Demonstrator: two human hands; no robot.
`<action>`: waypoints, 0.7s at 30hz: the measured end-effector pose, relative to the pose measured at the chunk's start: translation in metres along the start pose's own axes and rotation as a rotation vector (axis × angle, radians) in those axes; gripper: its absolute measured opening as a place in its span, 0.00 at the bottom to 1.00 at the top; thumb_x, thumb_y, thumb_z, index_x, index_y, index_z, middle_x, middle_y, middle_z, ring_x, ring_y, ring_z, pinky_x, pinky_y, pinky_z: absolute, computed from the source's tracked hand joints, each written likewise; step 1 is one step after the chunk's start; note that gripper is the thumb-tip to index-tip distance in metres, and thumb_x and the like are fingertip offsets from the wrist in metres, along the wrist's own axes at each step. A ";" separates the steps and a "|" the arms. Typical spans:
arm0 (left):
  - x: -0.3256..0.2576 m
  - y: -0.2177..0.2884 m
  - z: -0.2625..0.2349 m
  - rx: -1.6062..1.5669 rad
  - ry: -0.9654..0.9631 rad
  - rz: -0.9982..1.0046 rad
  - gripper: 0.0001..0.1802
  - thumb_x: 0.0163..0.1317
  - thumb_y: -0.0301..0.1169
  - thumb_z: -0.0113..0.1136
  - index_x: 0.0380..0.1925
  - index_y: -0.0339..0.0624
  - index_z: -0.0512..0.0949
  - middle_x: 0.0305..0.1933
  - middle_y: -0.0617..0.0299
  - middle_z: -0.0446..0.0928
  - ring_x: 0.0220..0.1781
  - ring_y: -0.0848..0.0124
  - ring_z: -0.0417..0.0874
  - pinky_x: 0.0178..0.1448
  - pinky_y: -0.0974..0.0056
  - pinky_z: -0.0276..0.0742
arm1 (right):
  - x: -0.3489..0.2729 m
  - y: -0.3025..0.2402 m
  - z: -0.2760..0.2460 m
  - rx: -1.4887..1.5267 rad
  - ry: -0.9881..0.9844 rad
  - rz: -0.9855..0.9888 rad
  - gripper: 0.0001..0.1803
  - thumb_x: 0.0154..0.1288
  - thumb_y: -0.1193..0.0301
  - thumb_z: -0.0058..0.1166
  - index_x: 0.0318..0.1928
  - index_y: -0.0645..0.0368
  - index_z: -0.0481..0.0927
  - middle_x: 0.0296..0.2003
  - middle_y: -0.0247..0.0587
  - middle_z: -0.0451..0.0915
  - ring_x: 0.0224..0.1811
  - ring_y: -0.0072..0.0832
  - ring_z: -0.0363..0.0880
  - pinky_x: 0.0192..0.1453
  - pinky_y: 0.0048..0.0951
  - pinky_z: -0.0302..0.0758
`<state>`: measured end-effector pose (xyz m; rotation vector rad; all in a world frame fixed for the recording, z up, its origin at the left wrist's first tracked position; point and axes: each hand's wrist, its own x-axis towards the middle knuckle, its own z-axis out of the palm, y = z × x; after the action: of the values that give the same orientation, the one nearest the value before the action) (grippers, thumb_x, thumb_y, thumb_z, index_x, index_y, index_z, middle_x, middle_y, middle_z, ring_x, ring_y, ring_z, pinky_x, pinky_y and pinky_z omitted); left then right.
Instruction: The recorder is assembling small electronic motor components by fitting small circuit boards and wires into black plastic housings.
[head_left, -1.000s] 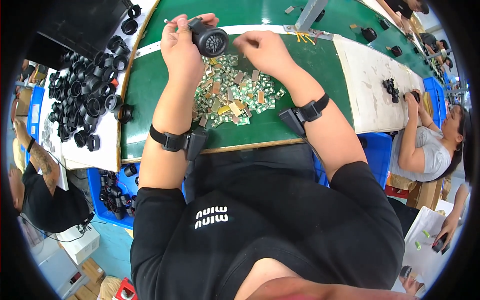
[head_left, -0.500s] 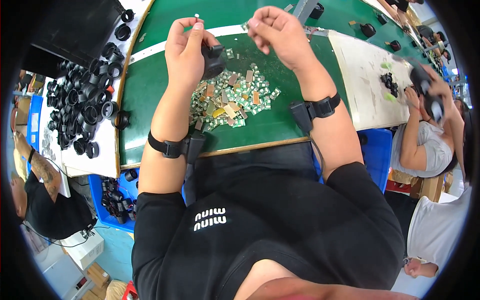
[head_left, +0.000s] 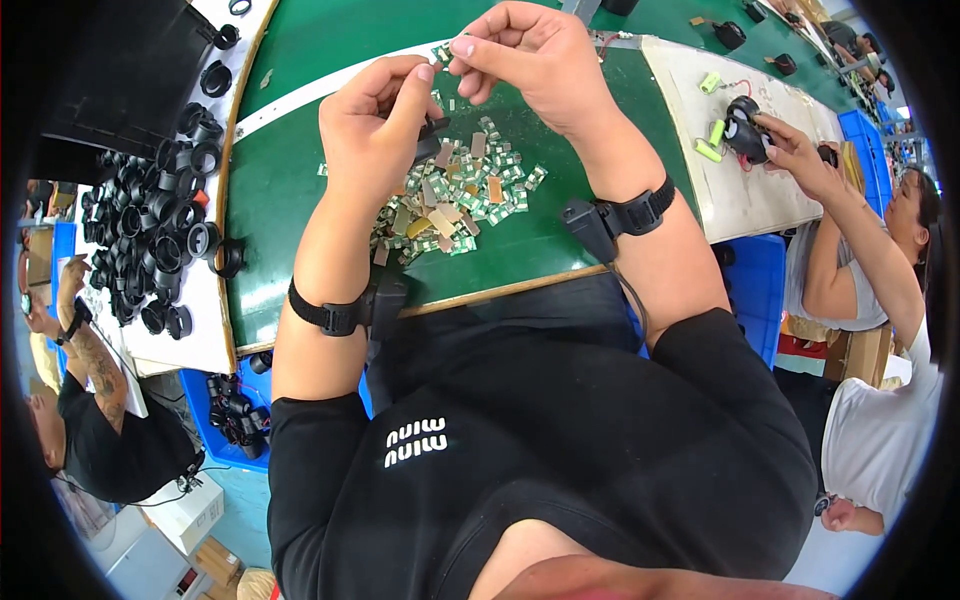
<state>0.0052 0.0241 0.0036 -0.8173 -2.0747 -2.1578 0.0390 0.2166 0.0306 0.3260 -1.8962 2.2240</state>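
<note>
Over the green mat, my left hand (head_left: 372, 125) is closed around a black round plastic housing (head_left: 428, 147), mostly hidden behind the palm and thumb. Its thumb and forefinger tips are pressed together close to my right hand (head_left: 540, 65). Between the right thumb and fingers is pinched a small green circuit board (head_left: 441, 53). The two sets of fingertips almost meet; whether the left fingers touch the board I cannot tell. Nearer to me lies a loose heap of small green circuit boards (head_left: 462, 195) with some tan and grey pieces among them.
Many black rings and housings (head_left: 150, 230) crowd the white table at left. Blue bins (head_left: 752, 290) stand below the table edge on both sides. At right, a co-worker's hand (head_left: 800, 160) holds black parts beside green cylindrical cells (head_left: 712, 140). Another person sits at far left.
My hands have come together: the right one moved left with the circuit board, and the left fingertips now meet near it. At right, the co-worker's black parts were lowered to the white board.
</note>
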 end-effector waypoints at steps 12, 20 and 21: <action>0.001 -0.005 -0.004 0.279 0.068 0.224 0.04 0.65 0.24 0.70 0.38 0.36 0.88 0.25 0.65 0.85 0.28 0.81 0.84 0.33 0.72 0.78 | -0.003 0.000 0.002 -0.017 -0.023 0.021 0.10 0.68 0.72 0.69 0.40 0.68 0.85 0.32 0.45 0.88 0.29 0.24 0.88 0.33 0.25 0.86; 0.002 -0.004 -0.005 0.307 0.025 0.307 0.03 0.63 0.22 0.70 0.36 0.37 0.87 0.28 0.59 0.86 0.28 0.77 0.85 0.35 0.70 0.79 | -0.004 -0.002 0.003 0.032 -0.024 0.075 0.11 0.69 0.71 0.69 0.38 0.69 0.85 0.31 0.44 0.88 0.29 0.24 0.87 0.33 0.24 0.85; 0.003 -0.002 -0.007 0.307 0.023 0.305 0.03 0.63 0.22 0.70 0.36 0.37 0.87 0.28 0.59 0.86 0.28 0.77 0.85 0.35 0.70 0.79 | -0.003 -0.003 0.003 -0.046 -0.043 0.087 0.10 0.69 0.71 0.68 0.37 0.67 0.85 0.30 0.42 0.88 0.29 0.23 0.87 0.32 0.23 0.84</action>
<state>-0.0002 0.0189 0.0026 -0.9863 -2.0404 -1.6385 0.0431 0.2143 0.0326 0.2909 -2.0174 2.2411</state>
